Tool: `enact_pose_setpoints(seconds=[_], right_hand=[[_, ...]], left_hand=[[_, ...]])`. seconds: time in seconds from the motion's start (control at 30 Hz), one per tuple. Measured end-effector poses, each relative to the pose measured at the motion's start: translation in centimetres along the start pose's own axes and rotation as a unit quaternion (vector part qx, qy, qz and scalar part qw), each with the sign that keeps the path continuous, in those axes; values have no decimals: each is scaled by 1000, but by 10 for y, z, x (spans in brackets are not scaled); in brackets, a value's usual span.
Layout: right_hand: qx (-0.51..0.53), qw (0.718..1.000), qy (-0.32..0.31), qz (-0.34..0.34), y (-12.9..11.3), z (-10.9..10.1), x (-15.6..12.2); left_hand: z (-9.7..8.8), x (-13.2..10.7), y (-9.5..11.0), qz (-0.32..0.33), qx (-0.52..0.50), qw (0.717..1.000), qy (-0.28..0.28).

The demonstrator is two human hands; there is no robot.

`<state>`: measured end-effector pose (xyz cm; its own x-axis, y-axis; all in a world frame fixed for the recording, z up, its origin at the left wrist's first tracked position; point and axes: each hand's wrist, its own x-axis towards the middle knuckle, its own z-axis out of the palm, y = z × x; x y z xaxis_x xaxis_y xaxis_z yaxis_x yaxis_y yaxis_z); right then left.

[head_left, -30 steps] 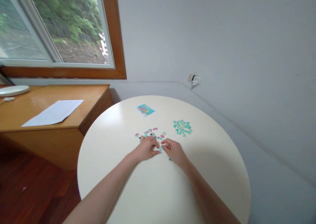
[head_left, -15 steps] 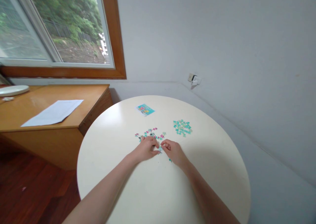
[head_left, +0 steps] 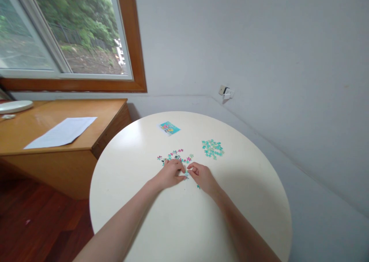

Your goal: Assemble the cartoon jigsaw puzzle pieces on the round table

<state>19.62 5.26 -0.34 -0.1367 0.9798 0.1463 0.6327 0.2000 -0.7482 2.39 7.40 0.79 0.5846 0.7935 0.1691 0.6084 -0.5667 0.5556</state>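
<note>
My left hand [head_left: 170,173] and my right hand [head_left: 202,176] rest close together on a round cream table [head_left: 144,200]. Both have their fingers curled in a pinch around small jigsaw pieces [head_left: 187,174] lying between them. Just beyond the hands is a loose scatter of pink and teal puzzle pieces [head_left: 176,155]. A separate heap of teal pieces [head_left: 212,148] lies farther right. A small picture card [head_left: 169,128] sits near the table's far edge. One teal piece [head_left: 198,186] lies under my right wrist.
A wooden desk [head_left: 57,135] stands to the left with a white sheet of paper [head_left: 62,132] and a white plate [head_left: 14,106]. A wood-framed window [head_left: 72,35] is above it. Grey walls close the corner; a wall socket [head_left: 225,91] sits low.
The hands have hardly moved; the fingers have drawn slightly closer over the pieces between them.
</note>
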Motion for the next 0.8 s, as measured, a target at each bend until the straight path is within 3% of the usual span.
enact_pose_setpoints(seconds=[0.8], right_hand=[[-27, 999, 6, 24, 2, 2, 2]], left_hand=[[-1, 0, 3, -12, 4, 1000, -6]])
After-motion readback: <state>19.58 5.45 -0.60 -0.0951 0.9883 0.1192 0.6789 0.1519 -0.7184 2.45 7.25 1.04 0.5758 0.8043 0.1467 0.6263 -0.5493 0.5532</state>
